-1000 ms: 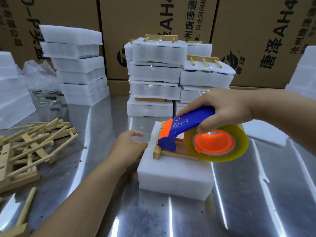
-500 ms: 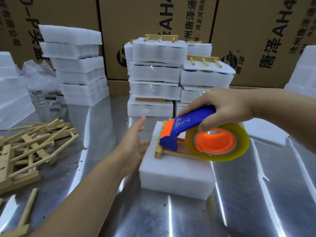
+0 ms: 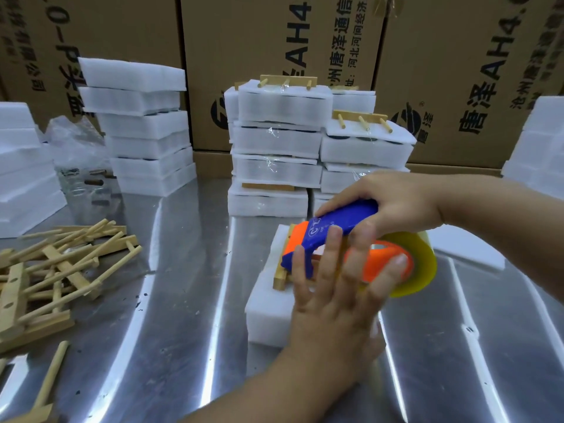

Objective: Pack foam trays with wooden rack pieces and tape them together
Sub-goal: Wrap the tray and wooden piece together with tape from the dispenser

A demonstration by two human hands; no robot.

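Note:
A white foam tray (image 3: pixel 266 303) lies on the metal table in front of me, with a wooden rack piece (image 3: pixel 280 275) on its top. My right hand (image 3: pixel 387 206) grips the blue handle of a tape dispenser (image 3: pixel 332 230), whose yellowish tape roll (image 3: pixel 422 270) hangs over the tray's right side. My left hand (image 3: pixel 335 300) is raised over the tray with fingers spread, its fingertips against the dispenser's orange hub and blue body. It hides much of the tray and rack piece.
Taped foam packs (image 3: pixel 276 148) are stacked behind the tray, some with wooden racks on top. Bare foam trays (image 3: pixel 143 126) are stacked at the left. Loose wooden rack pieces (image 3: pixel 61 270) lie on the left of the steel table (image 3: pixel 183 346). Cardboard boxes (image 3: pixel 274 35) line the back.
My left hand has left the tray's left edge, risen and swung right, and now lies against the dispenser. The right hand and dispenser have stayed nearly still.

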